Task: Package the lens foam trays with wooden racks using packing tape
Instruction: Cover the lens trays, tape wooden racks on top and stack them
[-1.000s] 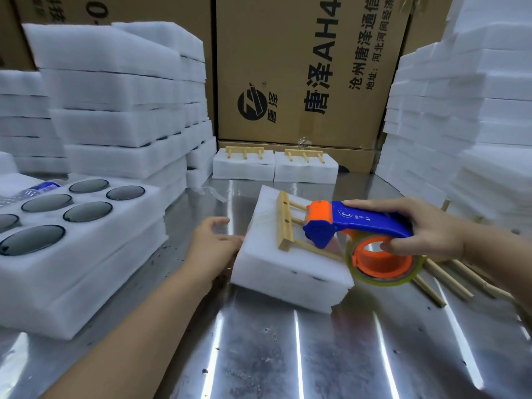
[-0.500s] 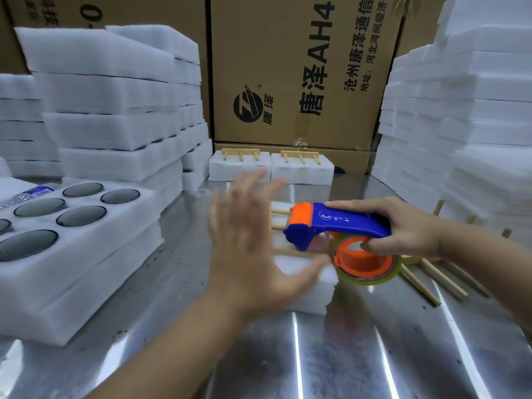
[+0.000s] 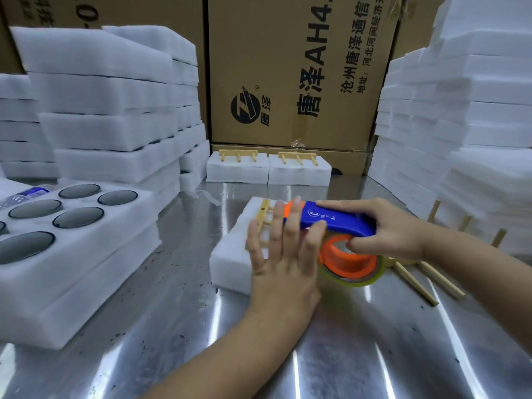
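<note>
A white foam tray pack (image 3: 230,254) lies on the steel table (image 3: 178,326) in the middle, with a wooden rack (image 3: 263,217) on top. My left hand (image 3: 283,254) lies flat with straight, spread fingers over the rack and foam. My right hand (image 3: 385,228) grips the blue and orange tape dispenser (image 3: 336,218), whose orange roll of clear tape (image 3: 349,262) hangs at the pack's right edge. Most of the rack is hidden under my left hand.
An open foam tray with dark lenses (image 3: 57,220) sits at left. Foam stacks rise left (image 3: 109,110) and right (image 3: 460,125). Two packed foam bundles with racks (image 3: 267,168) stand at the back before cardboard boxes (image 3: 299,67). Loose wooden racks (image 3: 426,277) lie at right.
My left hand left the pack's left edge, swung up over it, and now lies flat on the rack. The dispenser stayed over the pack in my right hand.
</note>
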